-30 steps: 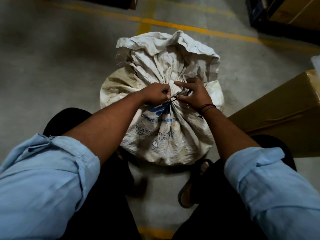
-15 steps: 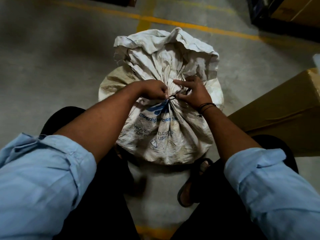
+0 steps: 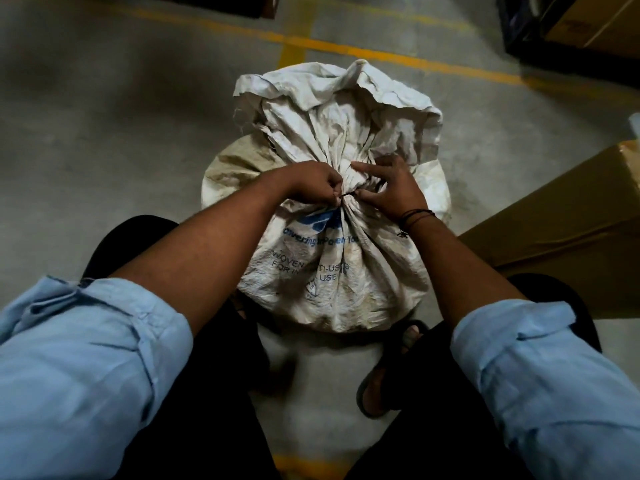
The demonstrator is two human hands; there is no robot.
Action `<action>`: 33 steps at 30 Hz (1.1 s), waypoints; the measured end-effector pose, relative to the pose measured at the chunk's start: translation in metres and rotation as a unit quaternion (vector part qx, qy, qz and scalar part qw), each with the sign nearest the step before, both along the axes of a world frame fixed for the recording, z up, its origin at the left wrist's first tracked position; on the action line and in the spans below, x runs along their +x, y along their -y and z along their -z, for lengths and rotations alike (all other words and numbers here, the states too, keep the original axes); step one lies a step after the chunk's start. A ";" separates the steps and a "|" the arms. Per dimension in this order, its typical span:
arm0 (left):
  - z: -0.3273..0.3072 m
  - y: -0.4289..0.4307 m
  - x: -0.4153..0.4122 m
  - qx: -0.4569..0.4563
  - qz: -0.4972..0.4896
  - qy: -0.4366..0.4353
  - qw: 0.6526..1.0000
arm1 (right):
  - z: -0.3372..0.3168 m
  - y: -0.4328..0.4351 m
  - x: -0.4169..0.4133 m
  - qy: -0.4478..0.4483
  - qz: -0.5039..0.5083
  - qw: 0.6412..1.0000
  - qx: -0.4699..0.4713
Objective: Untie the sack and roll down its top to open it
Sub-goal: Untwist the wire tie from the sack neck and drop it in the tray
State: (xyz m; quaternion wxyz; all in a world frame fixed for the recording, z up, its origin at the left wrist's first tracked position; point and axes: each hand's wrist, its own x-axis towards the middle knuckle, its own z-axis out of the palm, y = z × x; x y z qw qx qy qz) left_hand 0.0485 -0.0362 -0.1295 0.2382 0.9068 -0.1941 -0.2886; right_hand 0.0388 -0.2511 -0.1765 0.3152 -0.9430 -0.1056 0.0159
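Observation:
A dirty white woven sack (image 3: pixel 332 282) with blue print stands on the concrete floor between my feet. Its neck is gathered and bound by a thin dark tie (image 3: pixel 347 194), and the loose top (image 3: pixel 332 98) flares out crumpled above it. My left hand (image 3: pixel 311 183) is curled at the left of the neck and pinches one end of the tie. My right hand (image 3: pixel 388 188) sits at the right of the neck, thumb and a finger pinching the tie there, forefinger stretched over the folds.
A brown cardboard box (image 3: pixel 568 233) lies close on the right. Another box on a dark pallet (image 3: pixel 571 29) is at the far right. Yellow floor lines (image 3: pixel 346 50) run behind the sack. My sandalled foot (image 3: pixel 388 372) is just below it.
Both hands stay at the sack's neck; the left hand has shifted slightly and now pulls the tie end outward. The sack has barely moved.

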 end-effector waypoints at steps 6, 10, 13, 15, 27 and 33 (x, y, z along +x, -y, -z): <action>0.008 0.006 -0.004 -0.002 -0.015 0.125 0.992 | 0.001 0.000 0.000 0.001 -0.002 1.000 0.007; -0.005 0.000 0.004 0.063 0.079 0.025 0.995 | 0.000 -0.001 0.000 0.003 0.000 1.000 0.012; -0.011 -0.002 0.009 0.096 0.098 -0.027 0.990 | -0.001 -0.001 -0.001 -0.004 0.002 1.000 0.009; -0.013 -0.003 0.008 0.075 0.077 -0.031 0.994 | -0.001 0.000 -0.001 -0.007 0.004 1.000 0.006; -0.028 -0.017 0.009 0.083 0.112 -0.083 0.987 | -0.005 -0.002 -0.004 -0.014 0.014 1.000 0.007; -0.027 -0.014 0.005 -0.012 0.000 0.006 1.000 | -0.010 -0.006 -0.004 -0.030 0.021 0.999 0.012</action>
